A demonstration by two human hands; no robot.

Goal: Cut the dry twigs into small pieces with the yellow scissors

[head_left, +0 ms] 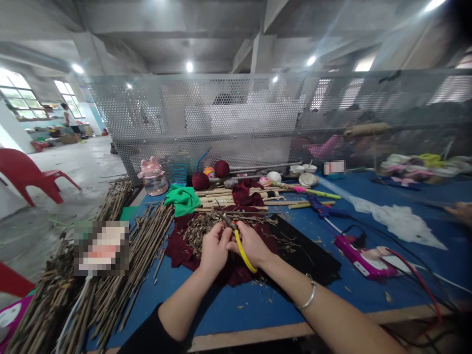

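Observation:
My right hand [253, 247] is closed around scissors [242, 251] with yellow handles, whose blades point away from me. Close beside it, my left hand [215, 247] is pinched shut near the blades; what its fingertips hold is too small to make out. Both hands are over a heap of dry, brown plant scraps [195, 233]. Under the heap spreads a dark red cloth [179, 243], with a black sheet [313, 260] to its right. Many thin dry stalks [142, 250] lie in a bundle left of my hands.
Behind the cloth lie pale sticks [217, 199], a green cloth [182, 199] and dark red balls [200, 181]. A pink-lidded bottle [154, 182] stands back left. Rightward are a blue glue gun [324, 209], a magenta power strip [363, 260] with cables, and another person's hand [462, 211].

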